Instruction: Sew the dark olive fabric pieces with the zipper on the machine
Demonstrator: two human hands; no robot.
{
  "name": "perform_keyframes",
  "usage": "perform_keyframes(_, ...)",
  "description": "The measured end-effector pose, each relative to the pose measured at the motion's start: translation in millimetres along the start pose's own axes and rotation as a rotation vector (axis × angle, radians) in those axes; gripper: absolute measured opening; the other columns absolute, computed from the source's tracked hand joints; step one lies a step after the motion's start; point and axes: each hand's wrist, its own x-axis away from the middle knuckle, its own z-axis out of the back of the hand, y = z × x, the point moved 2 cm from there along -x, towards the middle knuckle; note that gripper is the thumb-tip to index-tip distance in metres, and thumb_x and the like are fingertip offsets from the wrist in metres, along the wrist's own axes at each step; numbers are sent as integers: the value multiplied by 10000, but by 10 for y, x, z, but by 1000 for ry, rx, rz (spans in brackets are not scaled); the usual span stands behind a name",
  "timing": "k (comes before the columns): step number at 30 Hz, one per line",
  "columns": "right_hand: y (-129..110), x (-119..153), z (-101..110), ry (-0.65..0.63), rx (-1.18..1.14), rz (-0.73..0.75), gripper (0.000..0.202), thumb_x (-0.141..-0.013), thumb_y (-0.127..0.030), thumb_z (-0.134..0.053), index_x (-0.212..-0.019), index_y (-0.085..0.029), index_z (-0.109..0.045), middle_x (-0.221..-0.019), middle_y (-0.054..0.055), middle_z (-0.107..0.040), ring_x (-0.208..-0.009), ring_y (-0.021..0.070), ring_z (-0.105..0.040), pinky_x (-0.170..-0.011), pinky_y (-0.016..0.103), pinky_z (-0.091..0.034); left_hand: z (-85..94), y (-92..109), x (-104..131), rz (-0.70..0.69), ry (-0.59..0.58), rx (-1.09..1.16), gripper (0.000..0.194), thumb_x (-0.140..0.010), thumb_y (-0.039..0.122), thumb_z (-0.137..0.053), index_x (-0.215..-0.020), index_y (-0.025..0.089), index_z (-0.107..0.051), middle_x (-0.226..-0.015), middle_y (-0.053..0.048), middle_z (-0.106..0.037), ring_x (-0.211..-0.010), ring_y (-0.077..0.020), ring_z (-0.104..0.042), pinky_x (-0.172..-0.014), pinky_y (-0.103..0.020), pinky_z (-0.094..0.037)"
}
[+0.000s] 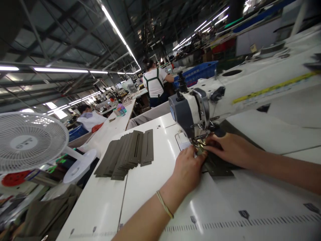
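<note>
A white sewing machine (187, 112) with a dark grey head stands over the white table. Under its needle area lies a dark olive fabric piece (218, 167). My left hand (189, 165) rests at the near left of the needle, its fingers curled and pressed down on the fabric's edge. From the right, my right hand (227, 147) reaches in close to the presser foot, thumb and fingers pinched on the fabric. Its fingertips are partly hidden by the machine. Left of the machine, several olive fabric strips (120, 155) with long slits lie fanned in an overlapping row.
A white fan (32, 142) stands at the left edge. Folded olive cloth (47, 214) lies below it. A printed ruler scale (210, 226) runs along the table's front. Beyond, a person in a white shirt (155, 82) works near a blue crate (198, 72).
</note>
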Motion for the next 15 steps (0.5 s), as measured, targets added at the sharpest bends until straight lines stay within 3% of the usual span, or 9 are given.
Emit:
perform_keyframes(3,-180,286,155,-16,-10,289,389,-865,-398,-568,-1166,-163,-643,-1153,118,-675,-1048,258,-638,-886,417,-547,11,4,64,-33,29,64,289,-934,183,-502,-1210,159,-585,-1151,-121,-615,-1054,-245,-616,-897,-415,-561)
perform_keyframes(5,-247,431,183,7,34,429,421,-881,-312,-550,-1255,-124,-594,-1236,132,-644,-1114,248,-616,-918,411,-544,17,22,124,-51,78,123,261,-928,159,-508,-1174,147,-596,-1206,-113,-634,-1129,-233,-604,-960,-392,-538)
perform_keyframes(9,-282,479,115,46,98,484,350,-863,-60,-420,-1112,-85,-665,-1117,124,-700,-1019,203,-663,-887,355,-567,6,77,208,-34,142,170,208,-903,116,-545,-1086,143,-641,-1151,-96,-691,-1109,-207,-636,-1060,-429,-469)
perform_keyframes(15,-321,473,119,58,79,453,333,-871,-52,-428,-1069,-114,-688,-1065,107,-719,-956,194,-687,-850,345,-585,-30,129,206,-68,149,135,254,-866,62,-548,-1075,150,-662,-1151,-102,-701,-1109,-207,-647,-1062,-443,-472)
